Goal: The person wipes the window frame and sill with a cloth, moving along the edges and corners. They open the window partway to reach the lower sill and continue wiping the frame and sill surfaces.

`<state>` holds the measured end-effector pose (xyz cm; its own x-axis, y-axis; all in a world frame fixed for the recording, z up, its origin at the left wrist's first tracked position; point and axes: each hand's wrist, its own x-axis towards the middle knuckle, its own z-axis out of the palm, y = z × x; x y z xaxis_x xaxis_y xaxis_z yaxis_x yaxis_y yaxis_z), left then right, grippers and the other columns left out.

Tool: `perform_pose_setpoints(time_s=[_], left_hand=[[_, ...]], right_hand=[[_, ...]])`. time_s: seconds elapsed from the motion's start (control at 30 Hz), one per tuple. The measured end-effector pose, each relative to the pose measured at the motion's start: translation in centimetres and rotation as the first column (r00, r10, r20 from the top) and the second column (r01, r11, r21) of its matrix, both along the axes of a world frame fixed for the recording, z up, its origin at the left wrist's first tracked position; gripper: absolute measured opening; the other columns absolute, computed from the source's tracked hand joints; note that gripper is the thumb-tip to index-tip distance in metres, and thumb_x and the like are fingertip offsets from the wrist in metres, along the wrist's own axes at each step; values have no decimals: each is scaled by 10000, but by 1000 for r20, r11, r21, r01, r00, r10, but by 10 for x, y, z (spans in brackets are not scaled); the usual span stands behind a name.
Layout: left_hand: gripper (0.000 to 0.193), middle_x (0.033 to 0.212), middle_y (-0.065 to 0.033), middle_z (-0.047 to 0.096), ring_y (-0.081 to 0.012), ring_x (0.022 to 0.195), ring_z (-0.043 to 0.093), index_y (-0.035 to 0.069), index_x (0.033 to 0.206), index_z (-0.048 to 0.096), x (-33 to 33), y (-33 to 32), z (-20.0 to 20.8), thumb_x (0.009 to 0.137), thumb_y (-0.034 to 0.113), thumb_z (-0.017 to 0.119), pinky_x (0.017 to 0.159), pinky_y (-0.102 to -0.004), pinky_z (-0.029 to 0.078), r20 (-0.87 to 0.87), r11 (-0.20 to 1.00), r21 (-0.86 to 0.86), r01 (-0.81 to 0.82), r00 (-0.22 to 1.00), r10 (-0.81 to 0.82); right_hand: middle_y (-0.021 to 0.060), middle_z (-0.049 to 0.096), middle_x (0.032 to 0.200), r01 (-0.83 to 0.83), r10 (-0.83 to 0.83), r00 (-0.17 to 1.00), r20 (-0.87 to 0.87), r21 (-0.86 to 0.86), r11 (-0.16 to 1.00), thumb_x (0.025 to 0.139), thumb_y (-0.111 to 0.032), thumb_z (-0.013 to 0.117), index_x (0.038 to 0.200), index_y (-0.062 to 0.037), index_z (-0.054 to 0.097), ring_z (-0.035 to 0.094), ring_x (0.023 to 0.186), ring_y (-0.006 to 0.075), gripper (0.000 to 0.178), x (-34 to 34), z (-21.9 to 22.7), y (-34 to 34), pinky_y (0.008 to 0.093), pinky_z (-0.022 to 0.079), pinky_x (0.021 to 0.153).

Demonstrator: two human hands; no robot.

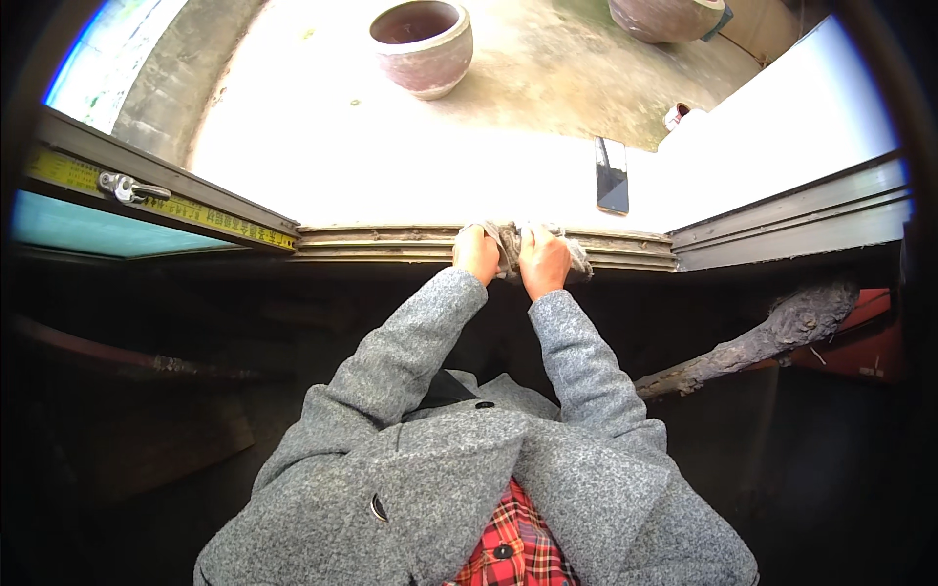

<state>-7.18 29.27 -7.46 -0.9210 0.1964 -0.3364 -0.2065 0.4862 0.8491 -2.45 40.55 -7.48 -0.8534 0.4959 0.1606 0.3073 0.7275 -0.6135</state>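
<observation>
Both my arms reach forward to a window's lower sliding track [381, 241], a set of long parallel metal rails. A crumpled greyish cloth [578, 256] lies over the rails, bunched between and beside my hands. My left hand [477, 256] is closed on the cloth's left part, its fingers curled over the track. Close beside it, my right hand [544, 262] grips the cloth too, knuckles up. The fingertips of both hands are mostly hidden by the hands and the folds.
A phone [612, 176] lies on the bright sill beyond the track, right of my hands. Left is a window sash [220, 217] with a metal latch [132, 188]. Outside stands a large round pot [427, 59]. A rough wooden branch [752, 337] slants at my lower right.
</observation>
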Motion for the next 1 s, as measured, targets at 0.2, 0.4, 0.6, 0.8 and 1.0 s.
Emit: perform_pose_setpoints(time_s=[0.2,0.4,0.6,0.8,1.0], left_hand=[[187,537,-106,586,-153,390,525,-49,853,602,-1,4,0,880,61,453,371,-302,414,162,981,165,-101,984,74],[102,604,-82,574,-128,413,516,-47,865,593,4,-5,-9,821,-24,503,376,-283,395,200,918,337,-211,968,149],[115,568,-72,563,-123,426,502,-73,825,594,9,-35,36,801,16,525,397,-263,381,120,895,396,-207,978,174],[131,585,-68,562,-114,437,495,-80,842,598,-10,-71,99,799,25,532,403,-257,391,-2,826,540,-161,981,193],[108,580,-38,558,-94,437,472,-37,805,607,-76,-82,168,823,35,530,418,-238,365,-85,718,682,-138,960,266]], right_hand=[[225,616,759,-18,-2,996,-94,-204,979,857,-204,562,811,3,634,597,715,397,224,-12,-9,-11,444,459,643],[138,602,671,-4,-20,999,-47,-454,891,849,-161,599,802,47,622,540,599,195,215,-13,-16,-13,344,437,592],[-18,537,644,-8,-201,968,-151,-817,577,891,-132,583,845,77,641,409,565,56,222,-11,-7,-43,265,345,491],[-79,430,546,-99,-230,956,-182,-939,330,921,-147,560,948,17,639,304,412,9,184,-27,101,-84,206,205,379],[-87,384,537,-268,-183,929,-322,-925,270,924,-147,557,984,8,610,285,415,16,174,-97,163,-90,211,206,387]])
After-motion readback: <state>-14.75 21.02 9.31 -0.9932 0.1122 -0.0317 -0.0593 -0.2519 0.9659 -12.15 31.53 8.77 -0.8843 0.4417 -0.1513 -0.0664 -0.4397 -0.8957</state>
